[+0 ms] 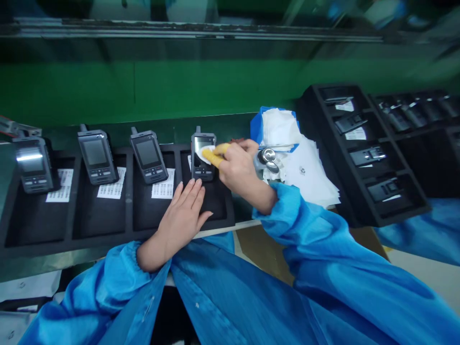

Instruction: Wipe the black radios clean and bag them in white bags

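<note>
A black handheld radio with a screen (203,167) leans upright in the rightmost compartment of a black foam tray (98,242). Against its screen, my right hand (237,165), with yellow covers on some fingers, presses a small white cloth (204,155). My left hand (185,208) lies flat over the tray's edge, fingers stretched out, their tips close to the radio's lower end; whether they touch it I cannot tell. To the left, three similar radios, one being the nearest (148,155), lean in their compartments beside white label sheets (163,187).
A blue box of white wipes (257,127) stands right of my right hand, near a round metal-topped container (269,155) and a stack of white sheets (312,177). Another foam tray (391,143) holding several radios is farther right. A green wall panel (143,86) rises behind.
</note>
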`<state>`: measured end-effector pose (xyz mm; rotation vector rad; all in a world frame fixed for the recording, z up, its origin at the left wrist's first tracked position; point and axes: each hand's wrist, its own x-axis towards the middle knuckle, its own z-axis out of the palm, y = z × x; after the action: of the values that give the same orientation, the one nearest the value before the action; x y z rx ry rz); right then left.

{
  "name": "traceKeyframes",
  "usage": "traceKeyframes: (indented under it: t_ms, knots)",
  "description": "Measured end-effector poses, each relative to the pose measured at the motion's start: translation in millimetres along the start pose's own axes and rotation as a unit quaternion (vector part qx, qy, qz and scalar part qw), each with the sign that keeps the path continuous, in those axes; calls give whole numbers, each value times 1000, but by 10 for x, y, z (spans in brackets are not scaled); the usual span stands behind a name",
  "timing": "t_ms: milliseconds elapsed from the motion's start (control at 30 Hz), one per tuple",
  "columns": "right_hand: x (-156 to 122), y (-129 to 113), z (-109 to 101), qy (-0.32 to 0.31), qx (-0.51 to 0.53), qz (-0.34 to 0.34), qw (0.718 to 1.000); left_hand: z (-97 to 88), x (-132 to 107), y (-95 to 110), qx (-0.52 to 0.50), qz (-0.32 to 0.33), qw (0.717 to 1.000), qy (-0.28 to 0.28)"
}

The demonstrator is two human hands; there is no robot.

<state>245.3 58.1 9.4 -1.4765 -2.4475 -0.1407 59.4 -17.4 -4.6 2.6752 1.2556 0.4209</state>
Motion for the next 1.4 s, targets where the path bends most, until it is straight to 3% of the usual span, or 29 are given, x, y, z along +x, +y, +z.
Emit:
traceKeyframes:
  t_ms: [133,233,367,533,633,700,800,967,1067,1167,1333,1400]
  knots:
    - [410,-48,54,4,-9,19,1000,-14,5,12,18,-3,1000,12]
    - [443,95,62,11,-8,49,999,-28,10,16,23,6,999,21]
    - [143,251,44,-9,11,34,999,-35,23,9,7,-5,1000,3]
    - [-352,73,38,-58,28,-79,995,-18,36,0,-13,-9,1000,10]
    - [-458,-7,-4,-64,38,-120,990,-46,-9,-8,-13,-5,998,60]
    - [-375,-19,-51,-41,49,-105,992,-96,-73,-31,-2,-23,995,102]
    - [-23,-75,-100,0,59,-61,996,-188,-205,-109,14,-69,990,121]
    - [812,-405,-10,2,56,-79,995,-277,-369,-287,45,-113,989,85]
    - [1160,-585,103,-19,28,-106,994,-265,-386,-341,56,-118,990,54]
    - [1200,-665,198,-33,15,-145,989,-230,-382,-348,54,-120,990,42]
    - [832,-627,228,-65,41,-288,955,-197,-400,-335,39,-120,991,41]
    - [807,-554,221,-63,45,-298,951,-194,-408,-329,34,-121,991,40]
